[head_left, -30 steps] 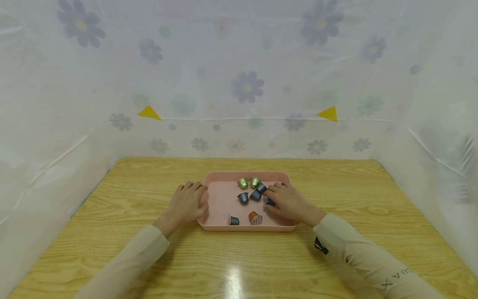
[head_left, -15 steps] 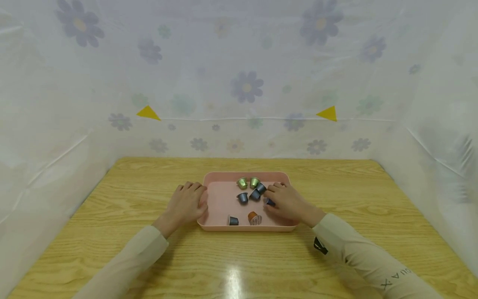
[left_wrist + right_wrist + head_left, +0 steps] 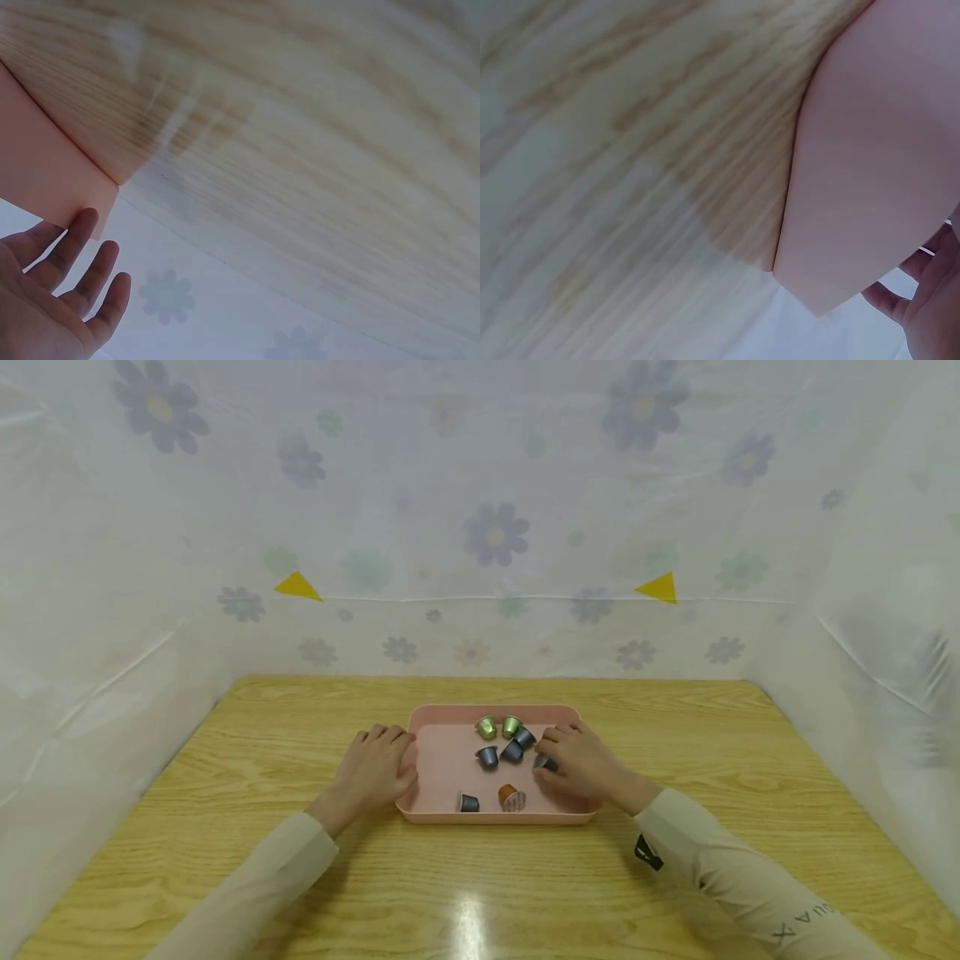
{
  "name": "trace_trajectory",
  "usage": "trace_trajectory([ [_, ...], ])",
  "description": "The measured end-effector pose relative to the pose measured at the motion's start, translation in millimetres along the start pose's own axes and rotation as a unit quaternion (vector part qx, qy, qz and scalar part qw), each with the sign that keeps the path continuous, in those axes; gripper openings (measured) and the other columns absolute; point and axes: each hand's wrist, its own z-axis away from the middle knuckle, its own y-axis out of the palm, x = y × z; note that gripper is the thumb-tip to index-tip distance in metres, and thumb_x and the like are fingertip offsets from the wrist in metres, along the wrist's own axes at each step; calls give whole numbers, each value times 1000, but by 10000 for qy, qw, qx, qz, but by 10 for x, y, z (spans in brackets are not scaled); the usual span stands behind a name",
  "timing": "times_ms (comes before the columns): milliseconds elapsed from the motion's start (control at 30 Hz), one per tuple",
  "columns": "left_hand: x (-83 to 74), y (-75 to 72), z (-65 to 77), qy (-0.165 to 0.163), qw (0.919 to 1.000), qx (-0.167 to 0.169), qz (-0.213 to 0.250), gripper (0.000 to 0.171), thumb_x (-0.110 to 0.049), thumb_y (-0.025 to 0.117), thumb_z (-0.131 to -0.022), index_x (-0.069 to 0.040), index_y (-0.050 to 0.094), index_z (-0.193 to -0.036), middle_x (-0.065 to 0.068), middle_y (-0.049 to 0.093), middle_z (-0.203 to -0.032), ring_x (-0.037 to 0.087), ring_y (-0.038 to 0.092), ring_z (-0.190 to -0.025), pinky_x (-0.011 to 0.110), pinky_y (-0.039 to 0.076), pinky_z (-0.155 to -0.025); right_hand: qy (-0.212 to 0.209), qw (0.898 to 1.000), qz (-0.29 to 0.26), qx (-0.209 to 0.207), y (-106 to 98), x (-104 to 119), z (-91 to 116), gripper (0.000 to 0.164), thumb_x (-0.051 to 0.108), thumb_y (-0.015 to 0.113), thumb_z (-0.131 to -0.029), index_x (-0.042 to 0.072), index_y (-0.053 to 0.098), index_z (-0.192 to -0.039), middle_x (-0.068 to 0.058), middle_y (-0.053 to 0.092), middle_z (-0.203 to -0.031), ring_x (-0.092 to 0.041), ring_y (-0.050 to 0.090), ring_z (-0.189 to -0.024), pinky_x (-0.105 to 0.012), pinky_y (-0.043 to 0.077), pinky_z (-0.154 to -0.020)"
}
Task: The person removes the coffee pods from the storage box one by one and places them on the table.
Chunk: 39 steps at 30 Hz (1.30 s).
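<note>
On the wooden table lies a pink tray [image 3: 442, 768] with several coffee capsules in it. My right hand [image 3: 583, 766] reaches over the tray's right side, and its thumb and fingers pinch a dark capsule [image 3: 547, 763], partly hidden. My left hand [image 3: 373, 768] rests at the left rim; in the left wrist view its loosely bent fingers [image 3: 105, 274] touch the tray wall [image 3: 52, 142]. Two green capsules [image 3: 487, 727] lie near the back. Dark capsules [image 3: 487, 758] sit around the middle, some touching. Near the front wall are another dark capsule [image 3: 468, 802] and an orange capsule [image 3: 512, 798].
The table [image 3: 480, 877] reaches back to a flower-patterned sheet [image 3: 495, 635], which also hangs along both sides. Two yellow triangles [image 3: 298, 586] mark the back sheet. The tray's outer wall [image 3: 870, 157] fills the right part of the right wrist view.
My right hand has shifted slightly to the right with the dark capsule, which has turned a little. The left hand and the other capsules stay where they were.
</note>
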Motion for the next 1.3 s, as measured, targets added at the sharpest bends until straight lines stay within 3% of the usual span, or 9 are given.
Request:
trace_trajectory([
  [300, 1, 2, 2, 9, 10000, -30, -4, 38, -32, 55, -83, -10, 61, -114, 6, 60, -112, 29, 54, -103, 46, 45, -86, 180, 9998, -89, 50, -51, -55, 31, 27, 34, 63, -83, 12, 66, -99, -1, 60, -93, -19, 56, -90, -46, 44, -86],
  [1000, -7, -6, 2, -51, 10000, -45, -40, 38, -33, 55, -83, -10, 61, -113, 6, 60, -112, 28, 54, -104, 46, 45, -86, 352, 9973, -156, -632, -170, -286, 81, 32, 27, 70, -76, 9, 65, -101, -6, 64, -98, -25, 57, -91, -47, 44, -82],
  [1300, 15, 26, -3, -56, 10000, 50, -36, 39, -33, 54, -84, -11, 60, -115, 6, 59, -114, 29, 54, -106, 46, 44, -88, 423, 9944, -220, -939, -210, -406, 112, 31, 25, 70, -77, 8, 64, -102, -8, 64, -98, -26, 56, -92, -48, 43, -82],
])
